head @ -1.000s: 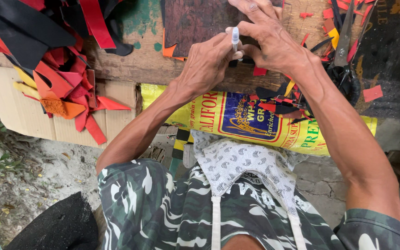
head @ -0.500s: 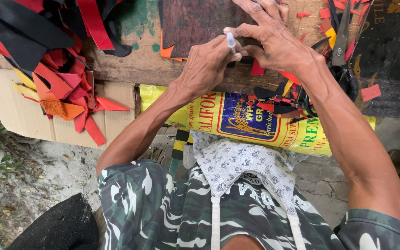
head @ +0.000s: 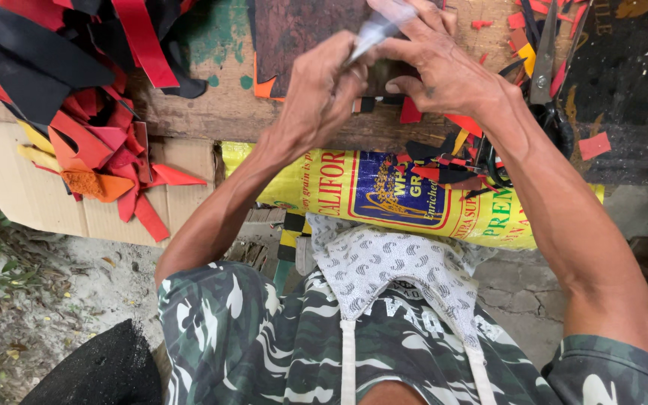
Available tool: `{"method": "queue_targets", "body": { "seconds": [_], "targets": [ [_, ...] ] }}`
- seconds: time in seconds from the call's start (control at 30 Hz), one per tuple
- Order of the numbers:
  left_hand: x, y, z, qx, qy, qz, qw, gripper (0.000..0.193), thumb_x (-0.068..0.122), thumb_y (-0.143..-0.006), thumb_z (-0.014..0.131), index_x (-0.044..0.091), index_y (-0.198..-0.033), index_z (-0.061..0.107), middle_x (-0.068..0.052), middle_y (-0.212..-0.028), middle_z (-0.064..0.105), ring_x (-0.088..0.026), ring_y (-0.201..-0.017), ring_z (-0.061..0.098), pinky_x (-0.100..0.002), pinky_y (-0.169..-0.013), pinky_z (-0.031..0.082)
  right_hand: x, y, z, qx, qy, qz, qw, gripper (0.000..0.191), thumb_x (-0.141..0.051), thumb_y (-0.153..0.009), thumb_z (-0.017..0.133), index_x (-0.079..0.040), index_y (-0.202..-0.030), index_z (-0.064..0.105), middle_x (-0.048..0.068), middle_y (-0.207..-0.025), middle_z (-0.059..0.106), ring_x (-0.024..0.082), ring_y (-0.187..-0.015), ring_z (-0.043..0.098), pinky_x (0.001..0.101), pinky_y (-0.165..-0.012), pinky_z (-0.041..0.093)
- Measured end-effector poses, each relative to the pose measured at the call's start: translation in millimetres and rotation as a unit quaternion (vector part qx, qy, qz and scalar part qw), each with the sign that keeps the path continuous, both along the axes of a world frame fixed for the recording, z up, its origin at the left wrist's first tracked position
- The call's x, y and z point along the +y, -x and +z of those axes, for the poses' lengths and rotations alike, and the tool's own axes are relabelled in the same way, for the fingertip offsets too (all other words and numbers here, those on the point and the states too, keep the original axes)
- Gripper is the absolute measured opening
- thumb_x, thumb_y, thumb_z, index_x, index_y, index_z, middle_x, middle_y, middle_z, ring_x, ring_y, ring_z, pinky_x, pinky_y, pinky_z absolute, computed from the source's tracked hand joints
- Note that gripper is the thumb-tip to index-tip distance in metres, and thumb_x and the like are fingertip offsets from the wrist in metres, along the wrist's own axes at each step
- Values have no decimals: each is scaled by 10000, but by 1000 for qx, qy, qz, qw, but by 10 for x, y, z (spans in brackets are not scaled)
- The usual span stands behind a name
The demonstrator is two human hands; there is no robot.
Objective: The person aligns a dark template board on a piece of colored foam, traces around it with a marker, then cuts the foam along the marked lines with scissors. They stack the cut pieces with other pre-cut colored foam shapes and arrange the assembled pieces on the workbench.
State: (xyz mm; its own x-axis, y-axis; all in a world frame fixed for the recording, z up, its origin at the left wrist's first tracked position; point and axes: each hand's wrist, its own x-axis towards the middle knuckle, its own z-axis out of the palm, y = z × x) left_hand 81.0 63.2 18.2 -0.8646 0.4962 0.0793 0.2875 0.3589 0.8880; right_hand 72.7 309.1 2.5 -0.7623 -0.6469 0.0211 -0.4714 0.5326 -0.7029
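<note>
Both hands are up at the far edge of the worktop [head: 211,112] in the head view, and they meet over one small thing: the left hand [head: 322,90] is curled tight, fingers pinched on the lower end of a pale, blurred strip [head: 375,28], while the right hand [head: 444,69] closes its fingertips on the strip's upper end, other fingers spread loosely above it. What the strip is made of, I cannot tell; it is too smeared. It sits right between the two hands, over a dark brown board [head: 301,30] lying on the worn wooden worktop. Just right of the right wrist, a pair of scissors [head: 545,71] rests on the worktop, blades pointing away, black handles near the edge, with small red scraps [head: 592,146] scattered around them. Off to the left, a big heap of red, black and orange offcuts [head: 76,97] spills over the worktop's edge, in front of a sheet of cardboard [head: 24,187]. Below the worktop hangs a yellow printed sack [head: 384,187], stretched beneath both forearms. Nearest the camera, a patterned white cloth [head: 384,262] lies across the person's lap, on camouflage clothing [head: 249,337]. Bottom left, a black rough-surfaced object [head: 99,371] sits on the dirt ground [head: 54,277].
</note>
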Motion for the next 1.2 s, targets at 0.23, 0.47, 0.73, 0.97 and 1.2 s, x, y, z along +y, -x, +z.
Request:
{"method": "queue_targets", "body": {
  "seconds": [0.23, 0.47, 0.73, 0.97, 1.2],
  "targets": [
    [59, 279, -139, 82, 138, -124, 979, 516, 12, -842, 733, 77, -1341, 620, -175, -1024, 540, -380, -943, 606, -498, -751, 490, -10, 19, 14, -22, 63, -25, 997, 882, -24, -766, 844, -87, -1527, 402, 153, -1558, 457, 354, -1491, 392, 529, -1217, 252],
    [137, 304, -160, 67, 223, -137, 963, 742, 11, -766, 773, 122, -1470, 566, -186, -1057, 541, -425, -947, 611, -537, -696, 475, 30, -298, 80, 49, 171, -174, 968, 777, 149, -820, 781, 11, -1496, 423, 208, -1433, 534, 360, -1294, 572, 468, -1089, 509],
    [85, 343, -223, 72, 213, -146, 963, 776, 26, -755, 794, 102, -1487, 548, -216, -1103, 551, -433, -988, 612, -538, -734, 493, -88, -991, 85, -83, 197, -350, 912, 606, 188, -917, 707, 37, -1467, 504, 131, -1318, 555, 154, -1099, 638, 269, -929, 600],
    [68, 347, -218, 88, 212, -141, 963, 772, 18, -765, 791, 102, -1492, 542, -215, -1105, 552, -427, -983, 617, -537, -742, 494, -184, -887, 154, -5, 97, -326, 940, 409, 158, -903, 754, 13, -1280, 690, 126, -1243, 593, 200, -979, 640, 308, -887, 563],
    [75, 353, -219, 84, 216, -140, 963, 775, 7, -757, 781, 90, -1489, 538, -207, -1095, 557, -421, -976, 619, -536, -749, 492, -67, -804, 85, 52, 62, -210, 974, 359, 184, -918, 629, 36, -1224, 742, 207, -1236, 541, 267, -954, 621, 364, -837, 537]
  ]
}}
